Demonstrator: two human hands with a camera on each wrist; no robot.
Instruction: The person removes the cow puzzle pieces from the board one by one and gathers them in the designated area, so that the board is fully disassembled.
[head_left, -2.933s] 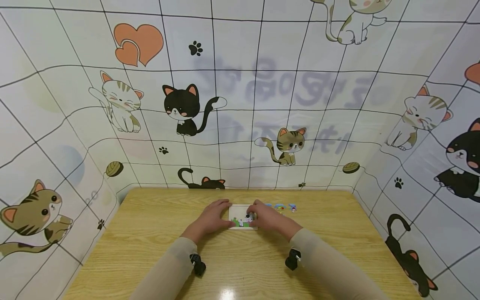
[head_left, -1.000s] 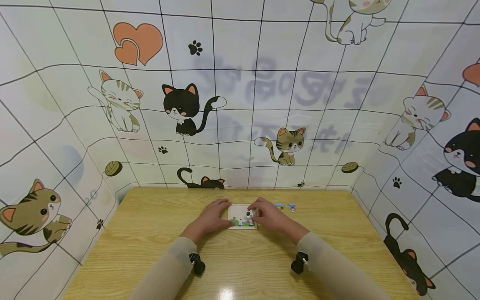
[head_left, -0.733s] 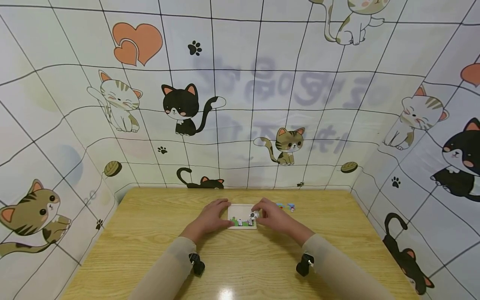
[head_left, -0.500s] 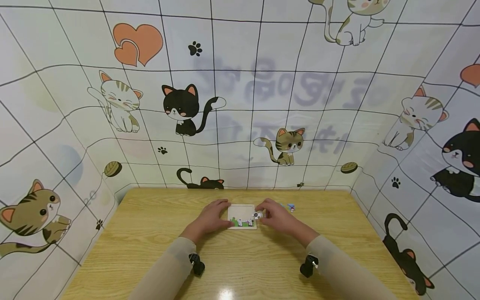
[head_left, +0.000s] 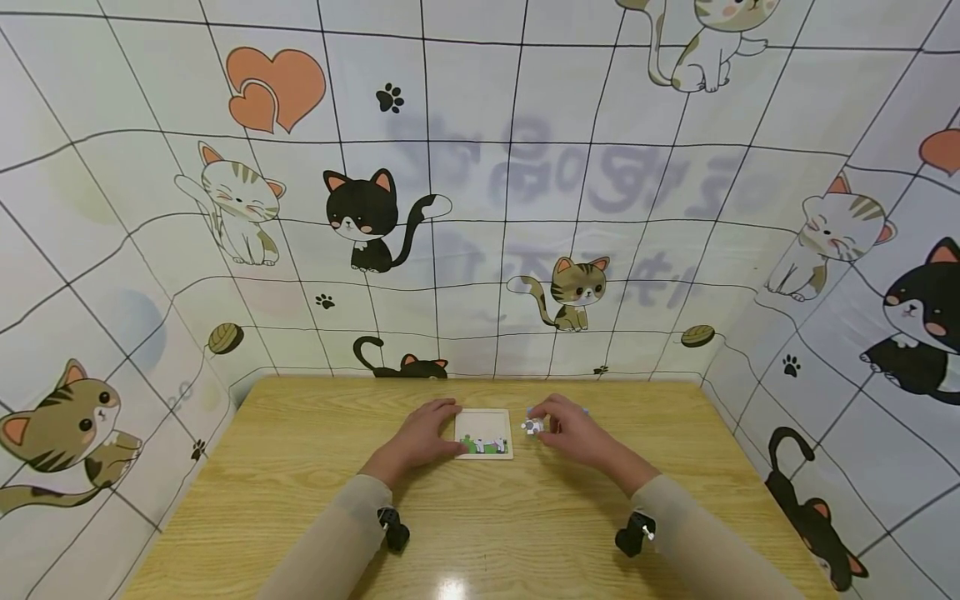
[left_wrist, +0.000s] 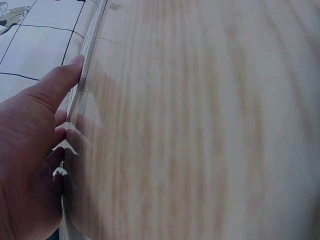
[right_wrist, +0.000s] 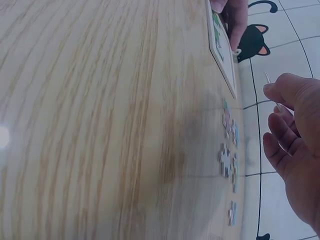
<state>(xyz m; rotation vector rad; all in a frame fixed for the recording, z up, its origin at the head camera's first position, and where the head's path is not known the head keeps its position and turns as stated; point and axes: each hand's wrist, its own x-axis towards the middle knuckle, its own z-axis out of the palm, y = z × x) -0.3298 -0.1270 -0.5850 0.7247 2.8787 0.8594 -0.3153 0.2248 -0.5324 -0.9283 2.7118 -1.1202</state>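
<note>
In the head view, my left hand (head_left: 422, 434) holds the left side of a pale, shallow puzzle tray (head_left: 483, 421), thumb near its front corner and fingers at the back corner. Joined puzzle pieces (head_left: 487, 446) with green and white print line the tray's front edge; the left end is behind the thumb. Right of the tray, my right hand (head_left: 573, 431) pinches a white and dark puzzle piece (head_left: 532, 426) between thumb and fingers, apart from the tray. The right wrist view shows the held piece nearly edge-on above the table.
Several loose puzzle pieces (right_wrist: 225, 160) lie on the wooden table (right_wrist: 125, 125) to the right of the tray, mostly hidden behind my right hand in the head view. A cat-print curtain (head_left: 480, 183) encloses the table's back and sides.
My right hand has moved right, from over the tray to beside it, carrying the white and dark puzzle piece off the tray. The left hand has stayed at the tray.
</note>
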